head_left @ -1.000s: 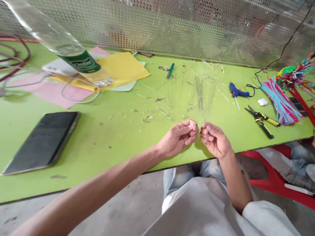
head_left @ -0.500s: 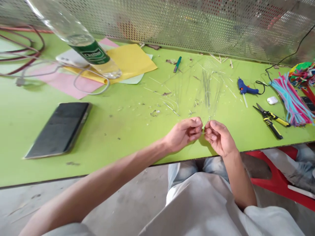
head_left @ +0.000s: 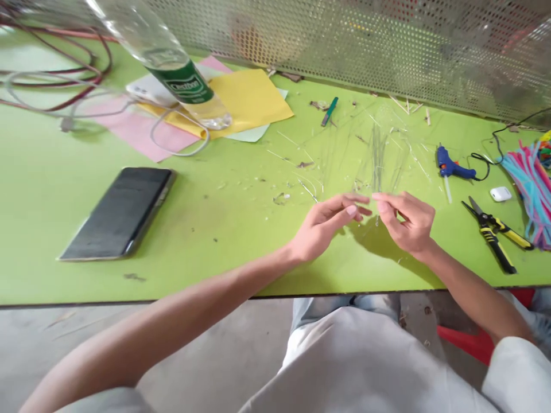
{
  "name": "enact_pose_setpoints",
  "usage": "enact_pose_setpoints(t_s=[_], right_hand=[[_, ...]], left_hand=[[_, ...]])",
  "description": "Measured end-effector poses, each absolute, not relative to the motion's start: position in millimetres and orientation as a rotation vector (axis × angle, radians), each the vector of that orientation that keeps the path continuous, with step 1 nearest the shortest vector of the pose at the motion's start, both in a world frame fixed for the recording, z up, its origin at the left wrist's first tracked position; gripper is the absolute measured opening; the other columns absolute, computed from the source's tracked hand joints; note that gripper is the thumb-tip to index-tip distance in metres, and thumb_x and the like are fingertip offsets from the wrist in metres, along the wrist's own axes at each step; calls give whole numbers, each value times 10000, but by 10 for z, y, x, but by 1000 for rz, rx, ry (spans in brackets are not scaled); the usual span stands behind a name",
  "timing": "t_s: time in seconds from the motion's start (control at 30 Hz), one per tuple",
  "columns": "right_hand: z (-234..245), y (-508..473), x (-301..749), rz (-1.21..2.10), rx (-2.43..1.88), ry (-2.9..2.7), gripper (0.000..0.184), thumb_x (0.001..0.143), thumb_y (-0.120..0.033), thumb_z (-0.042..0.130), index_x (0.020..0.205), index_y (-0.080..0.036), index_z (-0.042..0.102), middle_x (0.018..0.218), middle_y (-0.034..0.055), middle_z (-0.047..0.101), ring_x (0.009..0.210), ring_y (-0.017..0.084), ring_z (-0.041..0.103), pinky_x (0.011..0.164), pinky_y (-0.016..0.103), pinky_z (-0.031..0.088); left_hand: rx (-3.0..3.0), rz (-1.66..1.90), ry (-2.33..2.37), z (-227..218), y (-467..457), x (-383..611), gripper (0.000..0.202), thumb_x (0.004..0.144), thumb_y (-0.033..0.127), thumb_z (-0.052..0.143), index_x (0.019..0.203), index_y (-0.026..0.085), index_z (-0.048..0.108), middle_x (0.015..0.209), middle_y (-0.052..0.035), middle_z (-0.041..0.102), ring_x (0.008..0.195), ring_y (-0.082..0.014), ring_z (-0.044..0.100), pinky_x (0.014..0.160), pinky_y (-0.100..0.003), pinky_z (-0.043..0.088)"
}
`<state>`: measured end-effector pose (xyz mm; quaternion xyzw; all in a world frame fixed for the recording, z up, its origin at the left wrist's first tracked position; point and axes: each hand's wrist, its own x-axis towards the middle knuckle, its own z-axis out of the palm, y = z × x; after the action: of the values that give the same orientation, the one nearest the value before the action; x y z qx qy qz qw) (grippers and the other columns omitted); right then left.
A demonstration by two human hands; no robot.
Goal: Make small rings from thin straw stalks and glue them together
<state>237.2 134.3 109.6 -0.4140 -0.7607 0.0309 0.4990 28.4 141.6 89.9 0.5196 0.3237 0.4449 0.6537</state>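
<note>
My left hand (head_left: 329, 223) is over the table near its front edge, fingers stretched forward and the thumb apart from them; I see nothing held in it. Facing it, my right hand (head_left: 404, 221) has thumb and index finger pinched together. A thin wire (head_left: 377, 221) shows faintly just below those fingertips, apparently held in the pinch. Just beyond the hands lies a bundle of thin straight wires (head_left: 377, 155) on the green tabletop, with more loose wires (head_left: 307, 186) scattered to its left.
A blue glue gun (head_left: 451, 166), black-and-yellow pliers (head_left: 495, 232), a white earbud case (head_left: 500, 194) and pipe cleaners (head_left: 527, 189) lie right. A green cutter (head_left: 329, 112) lies behind. Left are a phone (head_left: 118, 212), a plastic bottle (head_left: 185, 80) and coloured paper (head_left: 253, 100). A perforated metal panel (head_left: 327, 46) borders the back.
My left fingers have straightened from a curl. My right hand has turned palm-down and lifted slightly, its forearm swinging outward. The whole view has shifted, so table items appear farther right.
</note>
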Motion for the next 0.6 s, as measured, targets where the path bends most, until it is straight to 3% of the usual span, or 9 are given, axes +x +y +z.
enact_pose_setpoints(t_s=[0.07, 0.13, 0.27, 0.4, 0.6], right_hand=[[1006, 1306, 2349, 28, -996, -1855, 198, 1035, -302, 670, 1098, -263, 854, 586, -38, 677, 482, 102, 518, 535, 263, 434], [983, 1250, 2322, -17, -999, -1876, 181, 1018, -286, 696, 1112, -256, 849, 564, -47, 672, 476, 101, 524, 548, 257, 452], [1031, 1188, 2290, -87, -1022, -1917, 165, 989, -256, 737, 1111, -247, 847, 619, -30, 743, 482, 99, 559, 571, 258, 469], [1057, 1186, 2287, -72, -1088, -1900, 161, 990, -272, 737, 1103, -267, 852, 574, -40, 711, 472, 103, 554, 573, 268, 462], [1127, 1193, 2317, -75, -1053, -1931, 113, 989, -220, 735, 1027, -251, 836, 599, -37, 721, 481, 97, 545, 543, 278, 417]], left_hand=[[1044, 922, 677, 866, 1399, 304, 390, 917, 563, 840, 963, 176, 842, 1110, -130, 810, 1017, -270, 768, 954, -397, 618], [971, 888, 689, 852, 1362, 319, 434, 879, 577, 882, 1011, 164, 856, 1061, -125, 831, 978, -261, 791, 935, -386, 650], [937, 877, 734, 877, 1288, 311, 438, 871, 568, 897, 1072, 179, 888, 1064, -115, 856, 966, -252, 819, 894, -353, 690], [928, 915, 719, 913, 1247, 297, 392, 891, 512, 896, 1155, 223, 886, 1073, -102, 866, 992, -275, 838, 835, -377, 728], [883, 1004, 693, 943, 1225, 283, 328, 917, 484, 882, 1157, 260, 886, 1110, -91, 870, 1056, -280, 845, 890, -371, 730]])
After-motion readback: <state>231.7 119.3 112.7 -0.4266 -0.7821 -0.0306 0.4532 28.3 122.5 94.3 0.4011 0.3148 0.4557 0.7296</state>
